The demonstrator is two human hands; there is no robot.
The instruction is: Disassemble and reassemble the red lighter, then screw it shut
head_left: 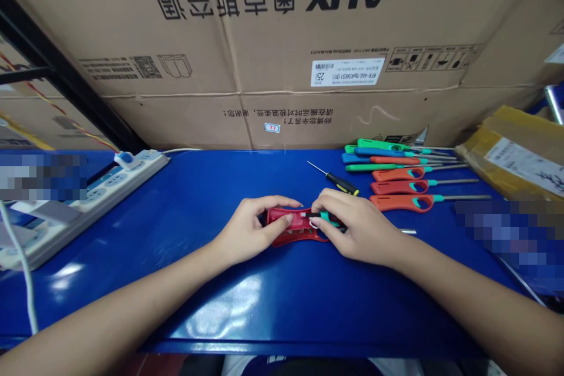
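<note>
Low over the blue table lies an opened red lighter casing (299,237), its inside facing up. My left hand (253,226) is closed round the casing's left end, the thumb resting on the red part within. At the right end, my right hand (348,220) pinches the small inner parts, a teal trigger (326,217) and a dark piece beside it. A metal tube end (409,231) shows past my right hand; what it joins is hidden. Behind my hands lies a screwdriver (339,183) with a black and yellow handle.
Several long-necked lighters (396,187) in orange, green and blue lie at the back right. Beyond them sits a package wrapped in yellow tape (506,153). A white power strip (118,182) runs along the left. A large cardboard box (273,70) stands behind the blue table (211,317).
</note>
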